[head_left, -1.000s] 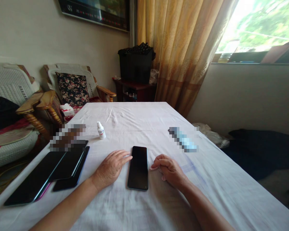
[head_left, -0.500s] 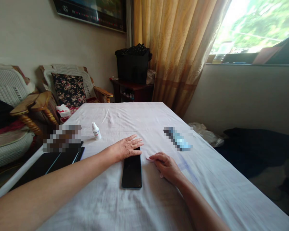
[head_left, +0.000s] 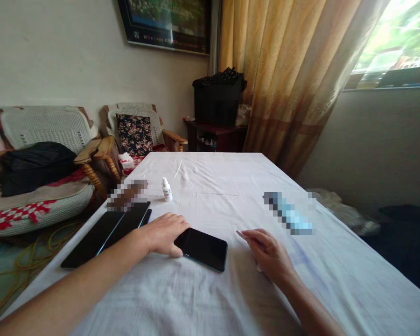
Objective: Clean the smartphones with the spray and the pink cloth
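A black smartphone (head_left: 205, 249) lies screen up on the white tablecloth, turned crosswise at a slant. My left hand (head_left: 166, 233) grips its left end, thumb on the near edge and fingers over the far one. Just right of the phone, my right hand (head_left: 268, 252) rests near the cloth with its fingers pinched together. A thin pale tip pokes out from the pinch and something light shows under the palm; I cannot make out what it is. A small white spray bottle (head_left: 167, 190) stands upright beyond my left hand.
Black flat panels (head_left: 105, 235) lie at the table's left, beside a blurred brown item (head_left: 128, 195). A blurred light-blue item (head_left: 290, 213) lies at the right. Wicker armchairs (head_left: 45, 128) stand past the table's left edge, and a yellow curtain (head_left: 276, 84) hangs behind it.
The phone has swung from lengthwise to crosswise, and my left hand has shifted from its far end to grip its left end. My right hand stays pinched. The view has turned left.
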Motion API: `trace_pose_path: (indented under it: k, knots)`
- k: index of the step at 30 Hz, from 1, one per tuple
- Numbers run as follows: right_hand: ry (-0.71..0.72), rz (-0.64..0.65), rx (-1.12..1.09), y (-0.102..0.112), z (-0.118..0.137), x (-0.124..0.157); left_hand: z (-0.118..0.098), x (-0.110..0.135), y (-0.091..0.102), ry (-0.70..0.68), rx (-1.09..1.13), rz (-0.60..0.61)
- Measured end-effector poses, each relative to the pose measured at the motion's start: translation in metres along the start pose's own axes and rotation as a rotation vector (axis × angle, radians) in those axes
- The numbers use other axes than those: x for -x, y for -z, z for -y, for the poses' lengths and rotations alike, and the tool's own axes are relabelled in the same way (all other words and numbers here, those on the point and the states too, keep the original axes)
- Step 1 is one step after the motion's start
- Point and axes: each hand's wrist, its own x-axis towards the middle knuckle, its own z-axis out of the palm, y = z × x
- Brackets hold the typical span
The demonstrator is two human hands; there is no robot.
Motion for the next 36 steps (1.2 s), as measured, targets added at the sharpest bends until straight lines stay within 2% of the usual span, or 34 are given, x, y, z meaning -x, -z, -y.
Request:
trace_pose_path:
  k: [3, 7, 12, 15, 21, 27, 31, 36]
  knots:
    - [0.065, -0.008, 0.077, -0.004, 0.004, 0.002, -0.016, 0.014, -0.013, 0.096, 0.053, -0.053]
    - [0.125, 0.028, 0.181, -0.001, 0.017, 0.006, -0.031, 0.030, -0.041, 0.174, 0.050, -0.213]
    - [0.262, 0.071, 0.259, -0.002, 0.026, 0.010, -0.028, 0.045, -0.082, 0.168, -0.025, -0.451]
    - [0.323, 0.129, 0.297, -0.006, 0.028, 0.014, -0.022, 0.049, -0.096, 0.146, -0.084, -0.538]
    - [0.388, 0.318, 0.439, -0.002, 0.035, 0.031, -0.018, 0.050, -0.097, 0.153, -0.095, -0.555]
    - [0.384, 0.397, 0.647, 0.006, 0.037, 0.044, -0.013, 0.049, -0.102, 0.137, -0.045, -0.557]
    - [0.322, 0.432, 0.750, 0.003, 0.046, 0.038, -0.009, 0.049, -0.104, 0.127, -0.001, -0.541]
    - [0.264, 0.451, 0.794, -0.002, 0.056, 0.017, -0.009, 0.049, -0.102, 0.130, 0.021, -0.521]
